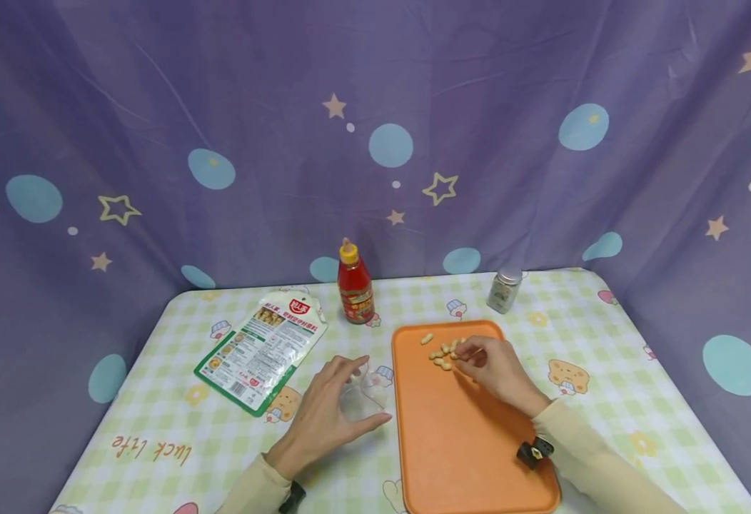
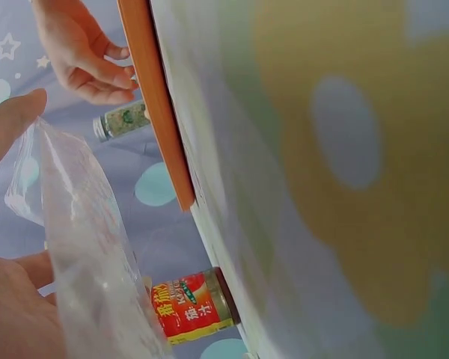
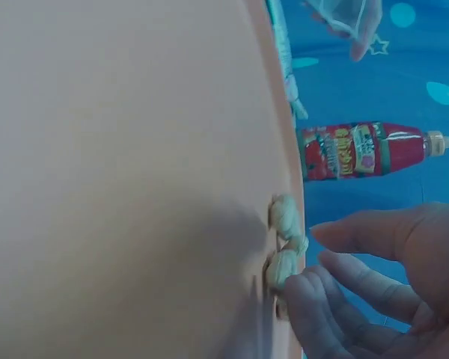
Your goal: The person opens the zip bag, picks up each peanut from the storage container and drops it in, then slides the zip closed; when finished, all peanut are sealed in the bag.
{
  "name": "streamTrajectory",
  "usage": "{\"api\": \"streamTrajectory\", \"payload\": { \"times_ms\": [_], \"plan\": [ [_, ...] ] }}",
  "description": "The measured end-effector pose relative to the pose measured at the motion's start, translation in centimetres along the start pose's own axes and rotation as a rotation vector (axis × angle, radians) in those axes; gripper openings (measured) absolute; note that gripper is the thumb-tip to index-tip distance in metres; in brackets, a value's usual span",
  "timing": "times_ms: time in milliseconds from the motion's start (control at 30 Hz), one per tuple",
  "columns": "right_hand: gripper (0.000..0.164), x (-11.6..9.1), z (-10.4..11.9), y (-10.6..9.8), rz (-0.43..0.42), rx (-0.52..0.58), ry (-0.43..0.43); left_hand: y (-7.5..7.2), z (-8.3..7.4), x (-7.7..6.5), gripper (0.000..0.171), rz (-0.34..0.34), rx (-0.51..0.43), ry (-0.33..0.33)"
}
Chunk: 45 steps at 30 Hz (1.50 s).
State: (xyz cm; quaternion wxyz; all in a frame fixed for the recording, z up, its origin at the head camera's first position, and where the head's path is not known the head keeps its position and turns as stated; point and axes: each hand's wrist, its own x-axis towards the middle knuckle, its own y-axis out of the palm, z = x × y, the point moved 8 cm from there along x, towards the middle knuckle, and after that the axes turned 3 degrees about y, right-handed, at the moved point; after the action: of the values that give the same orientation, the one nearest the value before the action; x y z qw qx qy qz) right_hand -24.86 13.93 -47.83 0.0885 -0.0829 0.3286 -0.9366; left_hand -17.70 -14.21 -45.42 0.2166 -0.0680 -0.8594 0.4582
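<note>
My left hand (image 1: 327, 410), thumb and fingers spread in a wide curve, holds a clear plastic bag (image 2: 90, 239) just left of the orange tray (image 1: 452, 442). In the left wrist view the bag hangs thin and creased beside the palm. Over the far part of the tray, my right hand (image 1: 497, 368) reaches down to a small heap of peanuts (image 1: 440, 355) in their shells. The right wrist view shows its fingertips right at the peanuts (image 3: 283, 262), thumb and fingers apart. One peanut (image 1: 427, 338) lies away from the heap, near the tray's far left corner.
A red sauce bottle (image 1: 355, 289) with a yellow cap stands behind the tray's left side. A small spice jar (image 1: 504, 291) stands behind its right corner. To the left, a green and white food packet (image 1: 263, 350) lies flat on the checked tablecloth (image 1: 157, 400).
</note>
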Motion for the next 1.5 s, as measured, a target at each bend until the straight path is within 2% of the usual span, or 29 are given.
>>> {"api": "streamTrajectory", "payload": {
  "times_ms": [233, 567, 767, 1067, 1267, 1500],
  "plan": [
    [0.014, -0.1, -0.7, 0.1, 0.008, -0.08, -0.012, 0.0, 0.0, 0.0, 0.094, 0.005, 0.013, 0.0],
    [0.011, -0.1, -1.2, 0.4, 0.043, -0.075, 0.012, 0.1, 0.3, -0.1, 0.095, 0.026, -0.002, -0.023],
    [0.011, -0.1, -0.6, 0.4, 0.031, -0.056, -0.012, 0.2, 0.2, 0.0, 0.095, 0.038, -0.006, -0.027],
    [0.01, 0.1, 1.8, 1.1, 0.013, 0.011, -0.078, 0.4, 0.2, 0.1, 0.096, 0.067, -0.031, -0.048],
    [0.01, -0.3, 4.0, 2.7, 0.113, 0.082, -0.054, 0.3, 0.0, 0.1, 0.096, 0.059, -0.032, -0.049],
    [0.013, -0.8, 7.5, 5.0, 0.217, 0.158, -0.121, 0.5, -0.4, 0.3, 0.095, 0.04, -0.03, -0.012]
  ]
}}
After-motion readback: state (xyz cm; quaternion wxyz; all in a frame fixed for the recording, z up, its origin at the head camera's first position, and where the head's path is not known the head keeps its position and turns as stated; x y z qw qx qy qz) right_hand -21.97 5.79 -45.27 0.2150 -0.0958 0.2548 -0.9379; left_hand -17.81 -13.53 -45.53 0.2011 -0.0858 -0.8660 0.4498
